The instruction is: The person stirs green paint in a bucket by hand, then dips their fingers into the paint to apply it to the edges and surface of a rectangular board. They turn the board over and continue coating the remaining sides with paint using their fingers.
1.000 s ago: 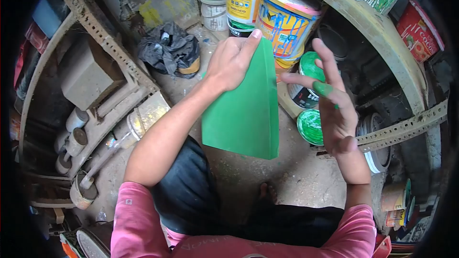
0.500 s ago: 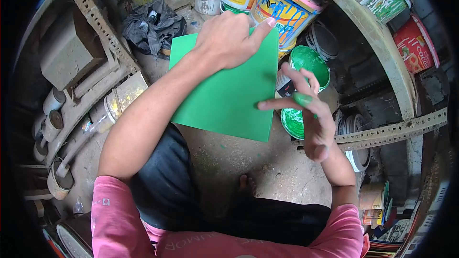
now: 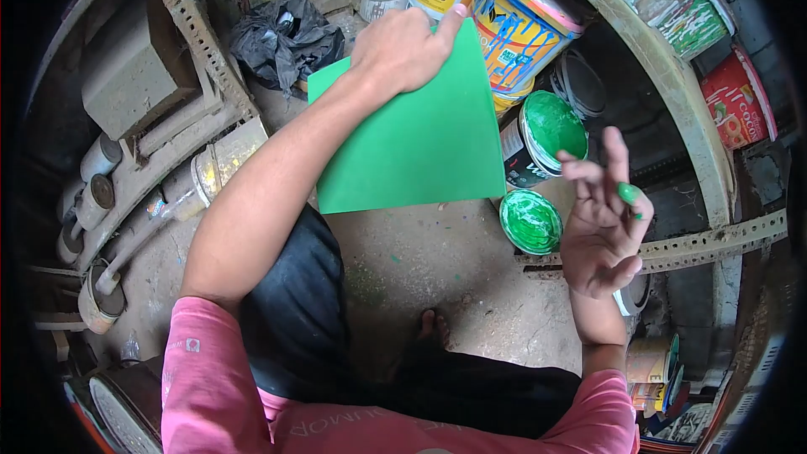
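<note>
My left hand [image 3: 402, 49] grips the far edge of a flat green board [image 3: 412, 143], fingers over the edge and thumb pointing up to the right. The board's face is evenly green and tilts in front of me. To the right, my right hand [image 3: 607, 223] is raised, palm up, fingers apart, holding nothing. A blob of wet green paint sits on one of its fingers. Nearest to it are an open paint bucket [image 3: 555, 130] smeared green inside and a round lid [image 3: 530, 222] coated with green paint on the floor.
Yellow paint buckets [image 3: 517, 25] with blue drips stand at the back. A crumpled black plastic bag [image 3: 286, 42] lies at back left. Perforated metal shelf frames [image 3: 197, 25] flank both sides. A red tub [image 3: 735, 101] sits at right. Below are my knees and the concrete floor [image 3: 471, 277].
My right hand has moved right and away from the board, its fingers turning upward. The board has tilted and turned slightly in my left hand. The view has shifted a little.
</note>
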### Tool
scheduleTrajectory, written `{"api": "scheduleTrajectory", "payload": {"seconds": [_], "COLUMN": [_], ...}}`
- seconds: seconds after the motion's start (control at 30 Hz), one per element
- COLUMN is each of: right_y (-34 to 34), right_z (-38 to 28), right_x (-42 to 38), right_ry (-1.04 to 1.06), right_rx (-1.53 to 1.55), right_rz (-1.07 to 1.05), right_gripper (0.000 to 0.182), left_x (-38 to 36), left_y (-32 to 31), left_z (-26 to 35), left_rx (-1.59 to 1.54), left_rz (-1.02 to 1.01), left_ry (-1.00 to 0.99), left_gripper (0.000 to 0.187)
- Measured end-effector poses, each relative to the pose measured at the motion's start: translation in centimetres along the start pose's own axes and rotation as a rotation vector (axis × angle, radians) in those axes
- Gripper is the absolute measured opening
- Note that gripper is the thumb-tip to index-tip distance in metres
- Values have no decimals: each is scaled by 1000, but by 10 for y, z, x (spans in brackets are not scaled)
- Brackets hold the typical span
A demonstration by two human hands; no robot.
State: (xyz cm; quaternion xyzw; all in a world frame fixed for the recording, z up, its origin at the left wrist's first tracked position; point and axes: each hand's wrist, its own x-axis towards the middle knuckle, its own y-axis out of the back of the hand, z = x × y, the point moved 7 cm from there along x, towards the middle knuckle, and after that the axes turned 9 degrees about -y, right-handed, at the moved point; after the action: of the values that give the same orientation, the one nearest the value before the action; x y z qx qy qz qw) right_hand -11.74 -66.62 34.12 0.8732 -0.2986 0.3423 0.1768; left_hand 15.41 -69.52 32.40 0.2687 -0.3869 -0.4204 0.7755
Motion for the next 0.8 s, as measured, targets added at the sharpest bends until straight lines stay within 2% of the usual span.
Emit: {"api": "scheduleTrajectory", "payload": {"seconds": [0.07, 0.17, 0.37, 0.53, 0.57, 0.6, 0.8], "right_y": [4, 3, 6, -10, -17, -22, -26], "right_z": [-3, 0, 21, 41, 43, 44, 84], "right_x": [-2, 0, 30, 56, 60, 64, 69], "right_ry": [53, 69, -90, -79, -68, 20, -113], "right_rx": [-39, -66, -4, -380, -414, -713, -1211], "right_rz": [110, 84, 131, 139, 108, 91, 235], "right_gripper": [59, 56, 52, 59, 61, 61, 60], "left_x": [-2, -6, -14, -21, -23, -25, -30], "left_y": [2, 6, 3, -11, -12, -13, -17], "left_z": [-2, -1, 17, 36, 41, 45, 52], "left_rx": [32, 96, 245, 285, 329, 375, 401], "left_rz": [1, 0, -45, -58, -53, -47, -96], "left_ry": [39, 88, 51, -4, -27, -50, -29], "left_gripper": [77, 76, 68, 70, 63, 57, 53]}}
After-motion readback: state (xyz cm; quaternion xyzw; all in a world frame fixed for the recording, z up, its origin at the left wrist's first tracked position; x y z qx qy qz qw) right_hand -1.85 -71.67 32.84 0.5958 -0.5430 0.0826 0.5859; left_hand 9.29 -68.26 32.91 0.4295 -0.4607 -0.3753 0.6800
